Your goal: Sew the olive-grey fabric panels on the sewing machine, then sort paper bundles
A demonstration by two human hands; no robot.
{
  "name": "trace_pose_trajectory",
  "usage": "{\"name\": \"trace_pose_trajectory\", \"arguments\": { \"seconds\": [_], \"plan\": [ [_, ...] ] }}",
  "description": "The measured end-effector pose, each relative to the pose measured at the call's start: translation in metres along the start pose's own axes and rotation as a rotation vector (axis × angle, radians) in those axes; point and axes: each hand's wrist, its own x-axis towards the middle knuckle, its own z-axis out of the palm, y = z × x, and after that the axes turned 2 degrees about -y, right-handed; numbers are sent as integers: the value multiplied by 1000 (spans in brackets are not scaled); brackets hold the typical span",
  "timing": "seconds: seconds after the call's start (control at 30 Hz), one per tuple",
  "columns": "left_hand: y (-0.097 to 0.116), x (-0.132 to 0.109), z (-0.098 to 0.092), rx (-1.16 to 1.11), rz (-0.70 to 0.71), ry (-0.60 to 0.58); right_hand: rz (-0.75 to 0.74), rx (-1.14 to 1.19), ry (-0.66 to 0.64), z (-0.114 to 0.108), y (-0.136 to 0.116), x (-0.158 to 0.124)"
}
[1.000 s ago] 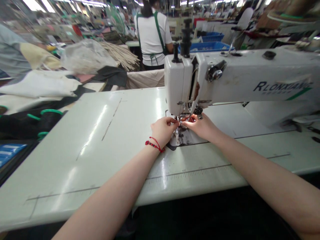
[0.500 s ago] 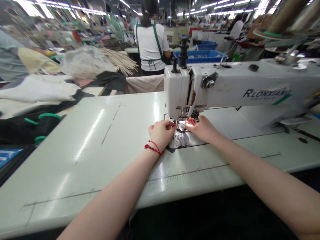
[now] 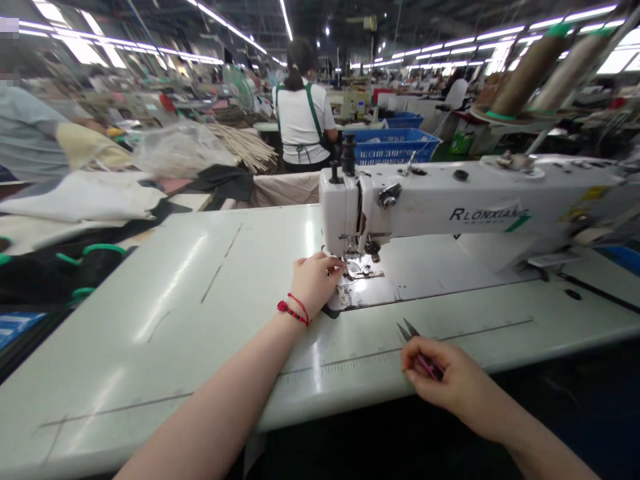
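A white sewing machine point(image 3: 465, 207) stands on a pale green table point(image 3: 200, 293). My left hand point(image 3: 315, 281), with a red cord bracelet on the wrist, rests curled at the needle and presser foot point(image 3: 361, 270), fingertips pinched near the metal needle plate point(image 3: 350, 297); what it pinches is too small to make out. My right hand point(image 3: 443, 381) is at the table's front edge, closed around small thread snips point(image 3: 414, 343) whose metal tips point away from me.
Piles of white, black and cream fabric point(image 3: 90, 200) lie on the bench to the left. A person in a white shirt with a green apron point(image 3: 303, 120) stands beyond the table. Blue baskets point(image 3: 393, 147) and thread cones point(image 3: 530, 73) sit behind the machine.
My right hand has left the needle area and pulled back to the table's front edge, now holding the snips. My left hand stays at the presser foot. The camera view tilted up.
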Motion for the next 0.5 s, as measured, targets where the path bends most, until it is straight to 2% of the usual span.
{"name": "trace_pose_trajectory", "arguments": {
  "seconds": [0.1, 0.2, 0.27, 0.33, 0.37, 0.43, 0.5],
  "plan": [
    [7, -7, -15, 32, 45, -93, -25, 49, -17, 1, -3, -6],
    [23, -30, -29, 79, 72, -222, -47, 126, 4, -19, -1, -6],
    [36, -53, -35, 48, 124, -313, -44, 212, 152, -44, 5, -1],
    [42, -79, -36, -18, 201, -393, -56, 248, 394, -72, 14, 6],
    [41, -92, -35, -41, 242, -424, -69, 195, 508, -84, 19, 9],
    [29, -114, -32, -13, 291, -422, -93, -10, 636, -102, 31, 9],
    [10, -133, -29, 105, 231, -317, -74, -188, 651, -106, 43, 2]
  ]
}}
